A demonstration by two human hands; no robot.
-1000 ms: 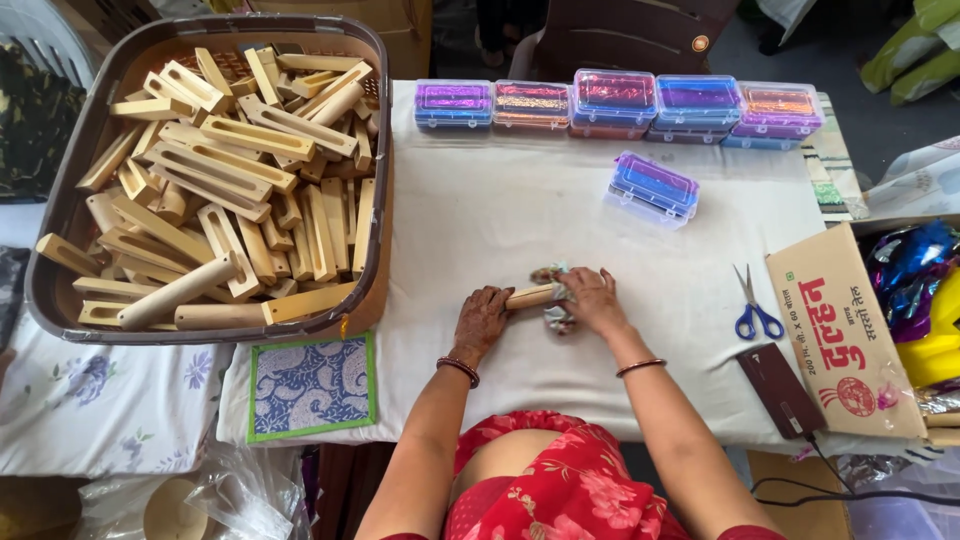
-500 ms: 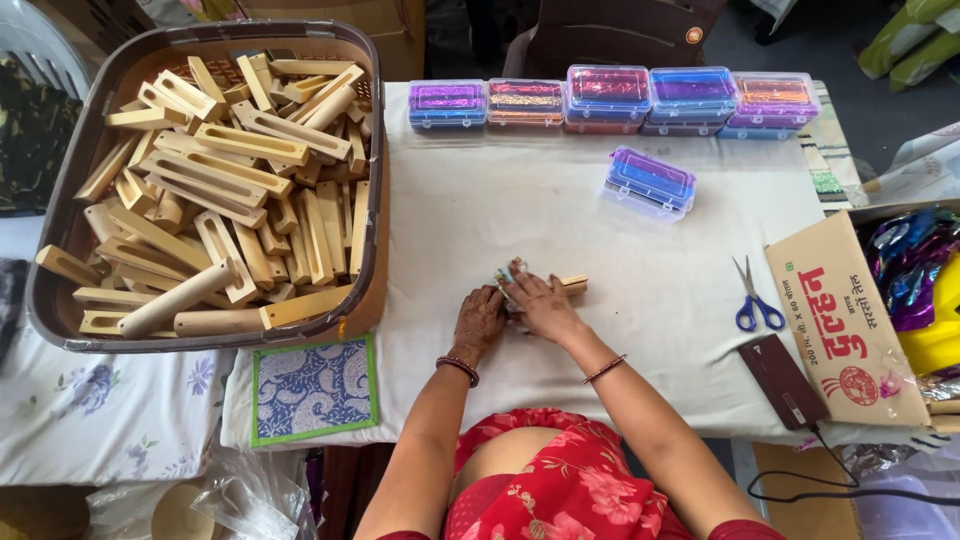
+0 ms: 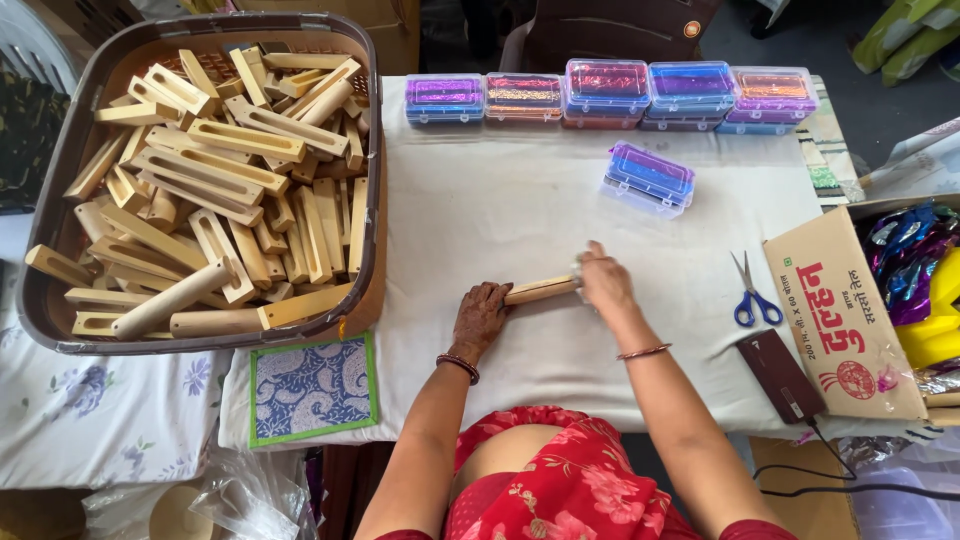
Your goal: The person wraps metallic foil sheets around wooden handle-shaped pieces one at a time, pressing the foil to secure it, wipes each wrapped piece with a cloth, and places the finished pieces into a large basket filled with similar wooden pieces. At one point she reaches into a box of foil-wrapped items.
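A pale wooden stick (image 3: 540,290) lies across the white cloth of the table (image 3: 500,210), held at both ends. My left hand (image 3: 481,316) grips its left end. My right hand (image 3: 604,279) closes over its right end, where a bit of shiny wrapping shows between the fingers. To the left stands a large brown basket (image 3: 60,170) heaped with several slotted wooden pieces (image 3: 210,170).
A row of clear boxes with coloured foil (image 3: 610,92) lines the far edge, and one more box (image 3: 650,178) stands apart. Blue scissors (image 3: 752,296), a dark device with a cable (image 3: 780,375) and a cardboard box (image 3: 845,320) lie right. A blue patterned mat (image 3: 312,388) sits near left.
My hands were bunched together over the stick and its wrapping. They have now drawn apart to its two ends, the right hand moving right along it.
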